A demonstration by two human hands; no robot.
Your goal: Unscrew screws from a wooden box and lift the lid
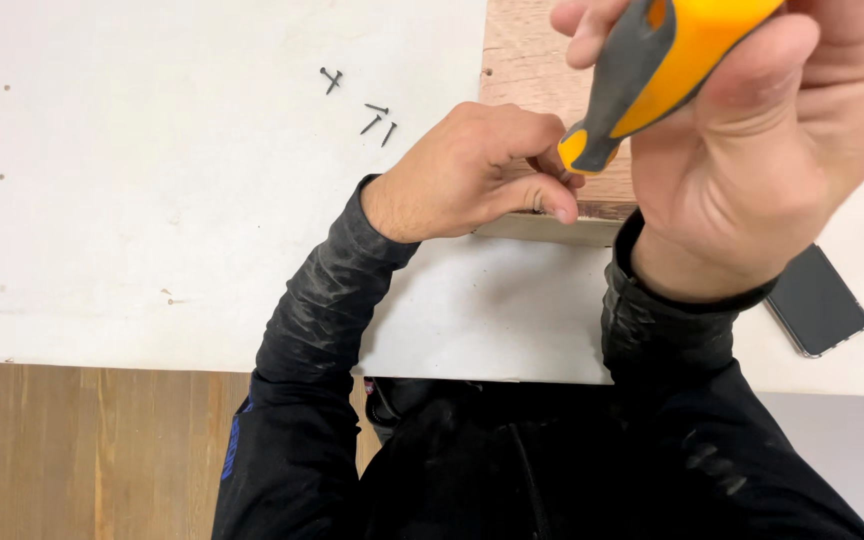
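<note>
A: Our right hand (752,150) is clamped on the orange-grey tool handle (652,70), its long axis slanting down-left toward our left fingers (552,195).

B: Those are pinched together on the wooden board (527,60); what they hold, we cannot tell.

We keep both black-sleeved arms stretched forward, our left hand (477,170) curled low in a loose fist with thumb and fingertips pinched together, our right hand (752,130) raised closer to the camera, its fingers wrapped shut in a grip.
</note>
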